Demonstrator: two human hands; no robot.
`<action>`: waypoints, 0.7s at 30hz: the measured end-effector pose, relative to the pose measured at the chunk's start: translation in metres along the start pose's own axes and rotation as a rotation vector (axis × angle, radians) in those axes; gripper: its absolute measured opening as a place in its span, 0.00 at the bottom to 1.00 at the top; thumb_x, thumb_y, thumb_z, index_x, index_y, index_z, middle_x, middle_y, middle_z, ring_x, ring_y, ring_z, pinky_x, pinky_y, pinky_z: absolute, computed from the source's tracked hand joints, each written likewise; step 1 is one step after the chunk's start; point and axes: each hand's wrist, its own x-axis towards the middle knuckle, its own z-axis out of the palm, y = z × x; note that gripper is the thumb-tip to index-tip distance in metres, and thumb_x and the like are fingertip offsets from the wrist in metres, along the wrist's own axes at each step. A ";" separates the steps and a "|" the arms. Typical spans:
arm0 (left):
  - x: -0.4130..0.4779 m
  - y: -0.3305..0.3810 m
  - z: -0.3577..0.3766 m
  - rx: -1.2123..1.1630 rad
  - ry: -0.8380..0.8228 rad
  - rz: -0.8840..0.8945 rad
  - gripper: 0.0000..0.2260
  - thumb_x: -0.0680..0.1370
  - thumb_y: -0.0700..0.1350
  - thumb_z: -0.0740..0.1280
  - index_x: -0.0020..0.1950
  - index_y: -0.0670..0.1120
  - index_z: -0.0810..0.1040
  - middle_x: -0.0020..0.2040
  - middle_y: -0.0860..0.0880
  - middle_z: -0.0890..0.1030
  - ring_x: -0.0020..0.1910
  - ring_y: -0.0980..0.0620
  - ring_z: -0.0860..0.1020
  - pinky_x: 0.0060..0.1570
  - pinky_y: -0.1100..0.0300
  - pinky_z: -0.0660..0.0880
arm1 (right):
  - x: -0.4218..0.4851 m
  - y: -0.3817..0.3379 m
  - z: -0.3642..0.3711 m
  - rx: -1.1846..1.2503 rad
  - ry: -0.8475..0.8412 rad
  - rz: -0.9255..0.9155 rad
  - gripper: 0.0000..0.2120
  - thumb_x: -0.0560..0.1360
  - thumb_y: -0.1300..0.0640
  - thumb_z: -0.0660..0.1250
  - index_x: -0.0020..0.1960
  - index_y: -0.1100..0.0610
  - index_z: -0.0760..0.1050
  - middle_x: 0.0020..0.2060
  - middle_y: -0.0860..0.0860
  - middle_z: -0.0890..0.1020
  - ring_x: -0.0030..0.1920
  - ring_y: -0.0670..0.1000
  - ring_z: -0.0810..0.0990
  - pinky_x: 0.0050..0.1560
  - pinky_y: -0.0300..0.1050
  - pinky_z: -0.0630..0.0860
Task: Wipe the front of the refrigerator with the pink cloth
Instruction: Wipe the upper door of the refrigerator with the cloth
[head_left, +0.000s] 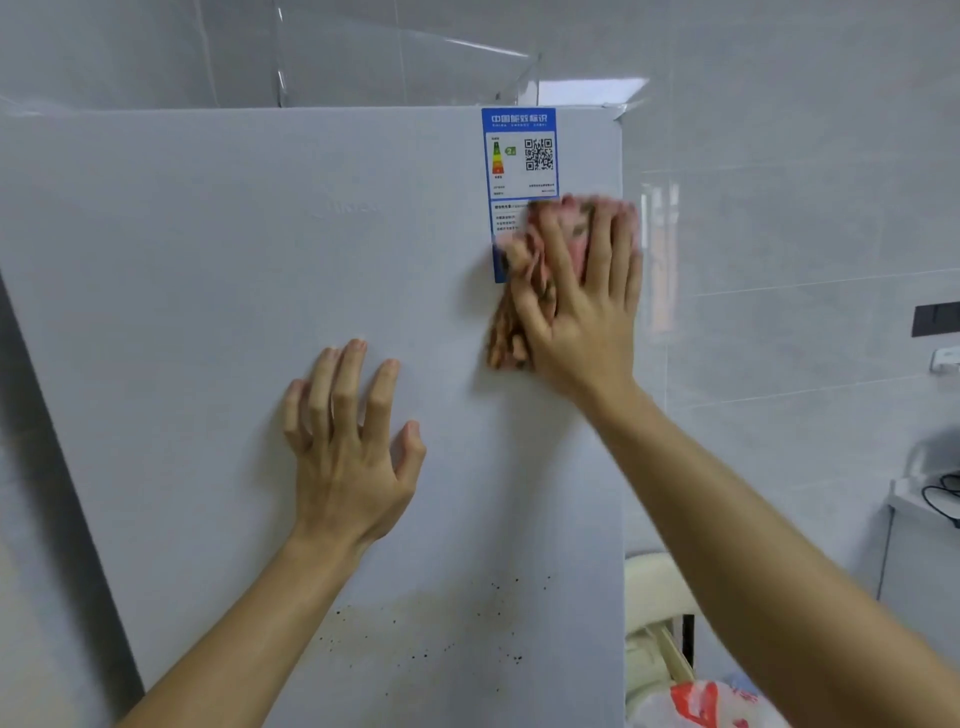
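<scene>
**At the fridge's top right corner: cloth pinned under a flat right hand**

On the white front of the fridge (208, 260), near its upper right edge, the pink cloth (509, 332) lies bunched flat against the door. The right hand (582, 322) covers most of it. Its fingers are straight and spread, pointing up, and press the cloth to the door rather than curling round it. Pink folds show between the fingers and above the fingertips. A crumpled tail of cloth hangs out past the thumb side, down to about the level of the wrist. This part of the picture is blurred, so the cloth's exact outline is hard to tell.

The cloth and fingers overlap the lower half of a blue label (519, 150) stuck at the door's top right. The label's upper half, with its coloured bars and QR code, is uncovered.

The left hand (348, 457) is lower and to the left, well apart from the cloth. It holds nothing. Its fingers are loosely bent and spread, and the fingertips rest on the bare door, with the palm raised off it.

Lower on the door, below both hands, there is a scatter of dark specks (498, 597) and a faint brownish smear.

Pale tiled wall (779, 208) runs to the right of the fridge, with a dark switch (935, 318) on it. At the bottom right a red and white plastic bag (696, 701) sits beside the fridge's edge
</scene>
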 end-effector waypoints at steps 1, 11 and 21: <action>0.000 0.000 0.000 0.000 -0.005 0.002 0.26 0.80 0.50 0.65 0.77 0.43 0.72 0.79 0.39 0.67 0.79 0.37 0.62 0.77 0.36 0.58 | 0.015 0.001 0.001 0.013 -0.014 0.039 0.29 0.84 0.39 0.58 0.82 0.48 0.65 0.83 0.64 0.57 0.84 0.64 0.53 0.83 0.63 0.52; -0.002 0.000 -0.004 -0.010 -0.015 0.004 0.26 0.81 0.49 0.64 0.78 0.43 0.71 0.81 0.40 0.65 0.81 0.38 0.62 0.78 0.37 0.57 | -0.195 0.015 -0.028 0.173 -0.207 0.269 0.33 0.87 0.40 0.50 0.86 0.50 0.45 0.85 0.54 0.47 0.85 0.57 0.50 0.79 0.62 0.63; -0.001 -0.015 -0.022 -0.087 -0.066 -0.006 0.27 0.80 0.46 0.63 0.80 0.44 0.68 0.82 0.41 0.62 0.82 0.40 0.58 0.81 0.44 0.51 | -0.112 0.009 -0.005 0.055 -0.101 0.242 0.35 0.86 0.40 0.53 0.85 0.60 0.53 0.83 0.64 0.55 0.84 0.62 0.53 0.82 0.56 0.57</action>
